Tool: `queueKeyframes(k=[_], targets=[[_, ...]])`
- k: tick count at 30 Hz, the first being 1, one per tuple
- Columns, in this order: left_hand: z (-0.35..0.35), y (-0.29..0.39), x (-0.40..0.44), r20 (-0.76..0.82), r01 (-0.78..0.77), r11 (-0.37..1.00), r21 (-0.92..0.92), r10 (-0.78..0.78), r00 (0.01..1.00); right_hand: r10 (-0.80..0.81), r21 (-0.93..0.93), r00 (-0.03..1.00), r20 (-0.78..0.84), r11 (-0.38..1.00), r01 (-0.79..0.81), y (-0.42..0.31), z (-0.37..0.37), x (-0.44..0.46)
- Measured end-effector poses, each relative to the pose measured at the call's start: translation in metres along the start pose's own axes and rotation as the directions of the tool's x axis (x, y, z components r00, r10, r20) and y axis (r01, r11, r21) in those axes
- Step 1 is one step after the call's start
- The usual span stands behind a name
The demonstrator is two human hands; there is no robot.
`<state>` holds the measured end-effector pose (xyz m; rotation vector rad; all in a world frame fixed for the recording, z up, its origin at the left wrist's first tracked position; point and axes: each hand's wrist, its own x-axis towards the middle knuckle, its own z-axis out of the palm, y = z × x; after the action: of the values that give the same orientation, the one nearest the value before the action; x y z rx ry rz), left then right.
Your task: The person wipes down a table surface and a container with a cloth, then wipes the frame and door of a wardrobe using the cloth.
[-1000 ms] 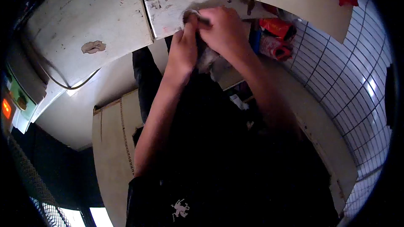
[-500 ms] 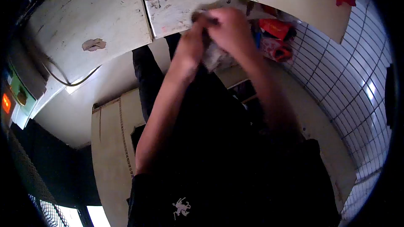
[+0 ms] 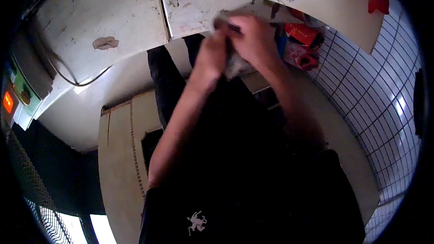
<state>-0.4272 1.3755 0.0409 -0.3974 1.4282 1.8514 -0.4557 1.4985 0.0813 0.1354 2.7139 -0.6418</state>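
Gripping a small dark piece (image 3: 220,21), the left hand (image 3: 211,56) and right hand (image 3: 254,37) come together at the table's near edge, both closed around it; blur hides the piece's exact shape and how each finger sits. The fingers cover much of it. Just below, between the wrists, shows something pale (image 3: 234,66), partly hidden. To the right of the right hand lie red packets (image 3: 304,35), near the edge of a flowered sheet (image 3: 341,7) that bears a red patch (image 3: 379,4).

The table (image 3: 122,11) is split by a dark seam, left of the hands. A cable (image 3: 83,84) curves at its left end, near a green box (image 3: 28,94) with a lit orange switch (image 3: 7,101). Tiles (image 3: 366,86) cover the wall at right; a wooden cabinet (image 3: 118,149) stands at lower left.

The table's pale top is scuffed, with a ragged worn spot (image 3: 106,43). The packets look glossy and crumpled, the tiles shiny with dark joints. A pale figure (image 3: 197,222) is printed on the black clothing (image 3: 253,185).
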Motion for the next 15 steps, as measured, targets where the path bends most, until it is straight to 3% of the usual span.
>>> queueKeyframes(k=[2,3,4,5,6,7,8,9,10,11,12,13,14,15], targets=[[0.021,-0.008,0.007,-0.037,0.018,0.996,0.091,-0.015,0.999,-0.026,0.015,0.999,0.043,1.000,0.026,0.017,-0.006,-0.001],[0.017,-0.007,0.003,-0.055,0.061,0.995,0.083,-0.056,0.997,0.033,0.026,0.996,0.087,0.999,-0.035,0.009,-0.006,-0.002],[0.006,-0.006,0.000,-0.052,0.074,0.997,0.002,-0.074,0.996,0.091,0.033,0.988,0.128,0.995,-0.096,0.000,-0.003,-0.002],[-0.006,-0.005,-0.004,-0.048,0.087,0.993,-0.078,-0.091,0.995,0.025,0.009,0.998,0.061,1.000,-0.026,-0.009,0.007,-0.004],[-0.014,0.014,-0.011,0.012,0.243,0.911,-0.335,-0.253,0.967,-0.016,0.012,0.998,0.053,1.000,0.015,-0.017,0.012,0.000],[-0.013,0.030,-0.013,-0.004,0.274,0.856,-0.439,-0.306,0.952,-0.019,0.020,0.999,0.036,1.000,0.019,-0.016,0.013,-0.001],[-0.010,0.016,-0.009,-0.002,0.277,0.856,-0.436,-0.309,0.951,-0.025,0.028,0.999,0.020,0.999,0.024,-0.014,0.014,-0.002],[-0.006,-0.008,-0.001,-0.075,-0.079,0.996,-0.040,0.075,0.994,0.080,0.107,0.996,0.046,0.991,-0.085,-0.009,0.009,-0.003],[0.004,-0.003,0.002,-0.058,-0.087,0.991,0.100,0.093,0.994,0.181,0.178,0.980,0.078,0.965,-0.192,-0.001,-0.001,-0.005],[0.014,0.001,0.006,-0.041,-0.097,0.967,0.237,0.110,0.993,0.175,0.108,0.977,0.121,0.976,-0.188,0.012,-0.009,-0.002],[0.011,0.013,0.004,-0.044,-0.097,0.968,0.230,0.110,0.993,0.173,0.102,0.977,0.124,0.977,-0.186,0.008,-0.007,-0.002],[0.003,0.021,0.001,-0.053,0.033,0.984,0.173,-0.024,0.998,0.087,0.104,0.996,-0.003,0.991,-0.086,0.001,0.000,-0.001],[-0.007,0.025,0.001,-0.071,0.051,0.994,0.098,-0.045,0.996,-0.004,0.093,0.991,-0.133,0.996,0.016,-0.007,0.009,0.004],[-0.018,0.028,0.000,-0.089,0.068,0.997,0.021,-0.066,0.994,-0.049,0.024,0.997,-0.051,0.998,0.051,-0.024,0.009,0.015]])
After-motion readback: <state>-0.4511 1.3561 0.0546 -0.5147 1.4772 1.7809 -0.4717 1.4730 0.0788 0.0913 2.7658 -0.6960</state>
